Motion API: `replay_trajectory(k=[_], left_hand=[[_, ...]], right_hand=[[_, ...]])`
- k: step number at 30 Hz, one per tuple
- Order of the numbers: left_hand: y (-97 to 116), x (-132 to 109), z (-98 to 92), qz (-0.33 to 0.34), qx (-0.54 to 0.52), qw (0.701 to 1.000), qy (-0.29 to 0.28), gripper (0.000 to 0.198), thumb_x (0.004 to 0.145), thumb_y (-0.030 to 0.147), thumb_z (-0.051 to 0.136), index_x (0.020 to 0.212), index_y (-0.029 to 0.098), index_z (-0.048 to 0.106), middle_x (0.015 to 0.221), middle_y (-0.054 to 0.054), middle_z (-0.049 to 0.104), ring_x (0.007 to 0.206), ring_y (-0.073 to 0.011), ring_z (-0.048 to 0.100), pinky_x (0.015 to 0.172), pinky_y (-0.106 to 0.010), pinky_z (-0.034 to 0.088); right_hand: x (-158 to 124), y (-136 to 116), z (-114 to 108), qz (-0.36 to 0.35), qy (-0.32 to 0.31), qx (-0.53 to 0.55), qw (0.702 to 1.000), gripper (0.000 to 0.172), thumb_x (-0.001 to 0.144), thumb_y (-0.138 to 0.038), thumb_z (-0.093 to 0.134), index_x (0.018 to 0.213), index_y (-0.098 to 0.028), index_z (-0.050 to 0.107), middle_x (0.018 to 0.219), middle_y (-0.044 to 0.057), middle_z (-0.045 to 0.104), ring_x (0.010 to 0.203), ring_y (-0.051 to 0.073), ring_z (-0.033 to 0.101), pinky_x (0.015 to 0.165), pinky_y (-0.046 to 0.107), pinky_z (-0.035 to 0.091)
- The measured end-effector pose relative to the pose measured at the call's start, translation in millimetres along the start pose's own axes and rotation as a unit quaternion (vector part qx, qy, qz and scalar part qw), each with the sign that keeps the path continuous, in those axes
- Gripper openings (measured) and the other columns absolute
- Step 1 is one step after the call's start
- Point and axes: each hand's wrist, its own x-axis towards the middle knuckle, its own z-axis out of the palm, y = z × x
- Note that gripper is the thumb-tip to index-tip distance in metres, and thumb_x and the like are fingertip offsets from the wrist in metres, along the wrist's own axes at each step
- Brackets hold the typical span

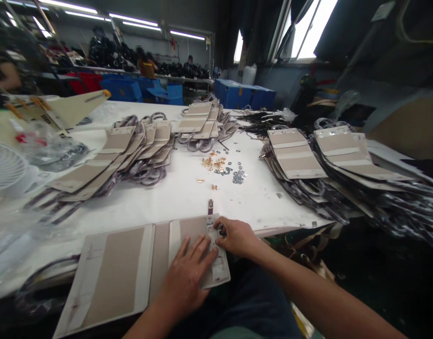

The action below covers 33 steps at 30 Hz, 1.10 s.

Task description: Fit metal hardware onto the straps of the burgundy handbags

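Observation:
In front of me a beige bag panel [113,273] lies unfolded at the table's near edge, its board backing facing up with pale strips across it. My left hand [188,275] rests flat on its right section, fingers stretched out. At the panel's right edge my right hand [235,235] is closed in a pinch around a small dark item, too small to name. A short dark strap with a metal fitting [210,206] sticks out past the panel's far edge. A plastic-wrapped handle [46,282] shows at the lower left.
Gold fittings [214,163] and flat silver washers [239,177] lie mid-table. Stacked bag panels stand at left [131,146], back [198,117] and right [297,153]. A white fan [6,165] is far left. Blue bins [233,93] and other people are beyond the table.

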Motion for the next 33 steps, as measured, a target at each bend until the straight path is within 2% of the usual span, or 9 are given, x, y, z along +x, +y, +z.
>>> replay_trajectory(k=[3,8,10,12,16,19,27,29,33], left_hand=[[-9.7,-2.4,13.4,0.016,0.016,0.998,0.053,0.074,0.078,0.036,0.072,0.15,0.03,0.054,0.159,-0.009,0.052,0.148,-0.0325,0.047,0.129,-0.058,0.026],[-36.2,-2.1,44.0,0.085,0.058,0.984,0.148,0.08,0.075,0.07,0.07,0.146,0.034,0.058,0.15,-0.008,0.062,0.141,-0.0315,0.053,0.13,-0.052,0.022],[-43.7,-1.6,51.0,0.098,0.083,0.978,0.161,0.069,0.08,0.063,0.069,0.143,0.036,0.06,0.146,-0.006,0.065,0.14,-0.0282,0.054,0.131,-0.048,0.02],[-47.6,-1.5,53.9,0.094,0.103,0.978,0.158,0.057,0.086,0.051,0.068,0.141,0.038,0.061,0.146,-0.004,0.066,0.14,-0.0262,0.054,0.13,-0.046,0.023],[-50.2,-1.3,53.8,0.096,0.113,0.973,0.175,0.042,0.093,0.047,0.064,0.134,0.04,0.066,0.142,-0.002,0.069,0.139,-0.0227,0.054,0.133,-0.045,0.015],[-50.8,-0.7,53.6,0.103,0.105,0.971,0.187,0.038,0.095,0.052,0.061,0.13,0.042,0.069,0.138,0.0,0.071,0.139,-0.0211,0.054,0.134,-0.043,0.005],[-50.2,-1.3,61.6,0.106,0.112,0.966,0.208,0.043,0.09,0.043,0.066,0.133,0.036,0.067,0.141,-0.004,0.069,0.144,-0.0267,0.048,0.133,-0.051,0.011],[-45.3,-2.3,55.3,0.102,0.09,0.97,0.201,0.047,0.087,0.044,0.069,0.134,0.034,0.066,0.142,-0.005,0.067,0.145,-0.0267,0.046,0.133,-0.05,0.006],[-26.0,-5.2,27.5,0.027,0.002,0.997,0.076,0.067,0.081,0.046,0.073,0.144,0.033,0.058,0.158,-0.006,0.054,0.149,-0.0284,0.043,0.132,-0.05,0.014]], right_hand=[[1.9,-0.1,0.8,0.0,0.003,0.007,1.0,0.043,0.079,-0.034,0.071,0.121,-0.034,0.068,0.101,0.0,0.08,0.097,0.024,0.073,0.077,0.031,0.045],[22.4,7.2,-14.2,-0.02,-0.026,0.072,0.997,0.038,0.071,-0.037,0.081,0.109,-0.032,0.077,0.094,-0.001,0.08,0.086,0.021,0.072,0.073,0.027,0.048],[43.6,17.4,-31.3,-0.004,-0.007,0.098,0.995,0.028,0.074,-0.04,0.081,0.1,-0.03,0.081,0.091,-0.002,0.08,0.082,0.017,0.071,0.072,0.025,0.049],[71.8,33.3,-51.7,0.052,0.06,0.08,0.994,0.022,0.081,-0.041,0.076,0.099,-0.029,0.083,0.094,-0.002,0.08,0.084,0.017,0.071,0.075,0.025,0.05],[127.9,71.5,-81.4,0.161,0.155,0.024,0.974,0.033,0.087,-0.037,0.068,0.115,-0.026,0.081,0.121,0.007,0.077,0.108,0.026,0.07,0.084,0.033,0.05],[152.6,91.9,-82.2,0.203,0.173,0.005,0.964,0.033,0.086,-0.037,0.068,0.113,-0.025,0.081,0.124,0.01,0.077,0.111,0.03,0.07,0.083,0.034,0.05],[167.8,98.8,-71.3,0.22,0.198,0.017,0.955,0.024,0.077,-0.029,0.074,0.099,-0.026,0.083,0.11,0.007,0.079,0.101,0.027,0.071,0.076,0.03,0.048],[166.0,95.2,-76.8,0.21,0.202,0.038,0.956,0.019,0.076,-0.024,0.074,0.093,-0.023,0.082,0.104,0.008,0.079,0.096,0.026,0.071,0.073,0.028,0.048],[139.4,81.9,-81.5,0.166,0.177,0.101,0.965,0.024,0.082,-0.027,0.07,0.102,-0.019,0.079,0.085,0.005,0.076,0.072,0.017,0.067,0.062,0.024,0.048]])
